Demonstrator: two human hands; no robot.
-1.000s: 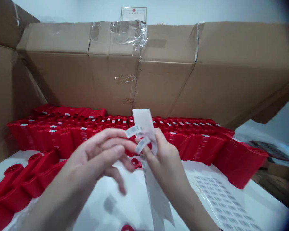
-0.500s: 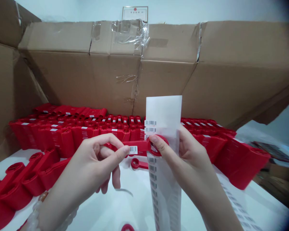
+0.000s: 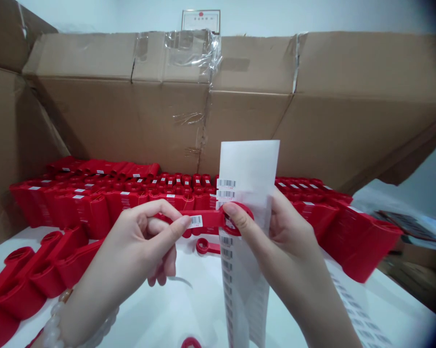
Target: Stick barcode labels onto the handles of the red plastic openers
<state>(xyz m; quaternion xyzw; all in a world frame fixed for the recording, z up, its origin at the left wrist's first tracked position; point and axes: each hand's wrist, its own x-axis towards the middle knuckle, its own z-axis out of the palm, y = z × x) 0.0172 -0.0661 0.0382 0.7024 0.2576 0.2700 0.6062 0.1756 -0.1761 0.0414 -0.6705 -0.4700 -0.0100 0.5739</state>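
Observation:
My left hand [image 3: 145, 237] pinches the handle end of a red plastic piece [image 3: 210, 219], thumb pressing a small barcode sticker [image 3: 196, 221] onto it. My right hand [image 3: 276, 237] grips the ring end of the same red piece together with a long white strip of barcode labels [image 3: 245, 193], which stands upright behind the piece and hangs down below my fingers. Both hands are held above the white table [image 3: 189, 304].
Rows of labelled red pieces [image 3: 105, 198] stand along a cardboard box wall [image 3: 203, 101]. Unlabelled red pieces [image 3: 33, 270] lie at the left. One loose red piece [image 3: 207, 246] lies on the table. A sheet of barcode labels [image 3: 363, 319] lies at the right.
A second ago my left hand was peeling a sticker off the strip. Now the sticker sits on the red piece and the strip is turned flat towards me.

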